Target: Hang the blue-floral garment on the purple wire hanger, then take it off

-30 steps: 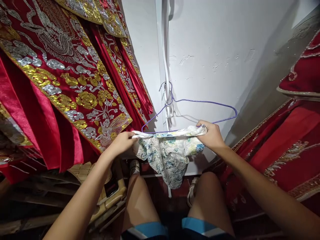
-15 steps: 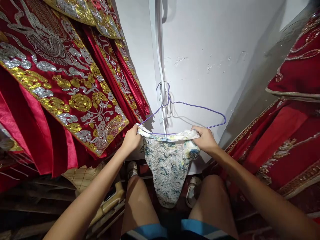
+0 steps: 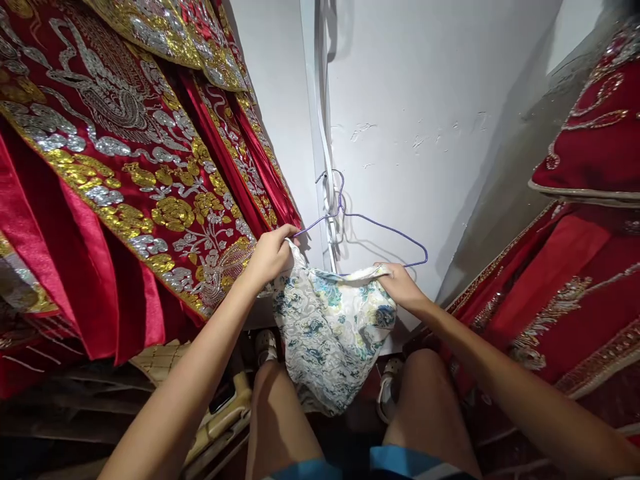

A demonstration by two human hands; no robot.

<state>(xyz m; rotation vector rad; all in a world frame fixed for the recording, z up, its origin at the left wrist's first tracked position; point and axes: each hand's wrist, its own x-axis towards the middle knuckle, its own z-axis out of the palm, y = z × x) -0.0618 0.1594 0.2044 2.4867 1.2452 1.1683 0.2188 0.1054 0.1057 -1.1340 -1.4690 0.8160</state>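
Observation:
A white garment [image 3: 330, 333] with a blue, green and yellow print hangs down between my knees, its upper edge stretched between both hands. My left hand [image 3: 273, 257] grips the garment's left top corner, right by the left shoulder of a purple wire hanger [image 3: 387, 230]. At the right top corner, my right hand [image 3: 400, 283] pinches the garment's edge, just under the hanger's right end. The hanger's hook is caught on a white vertical strip [image 3: 324, 133] at the wall. Its bottom bar runs behind or inside the garment's top edge; I cannot tell which.
Red costumes with gold and silver sequins [image 3: 173, 213] hang close on the left. More red embroidered cloth [image 3: 565, 280] hangs on the right. A white wall [image 3: 400, 100] with chipped paint stands ahead. Bamboo-like furniture [image 3: 225, 413] is low at the left.
My left hand has risen up along the hanger's left shoulder with the garment's corner. My right hand has shifted slightly left and down. The hanger has swung, its right end now further left.

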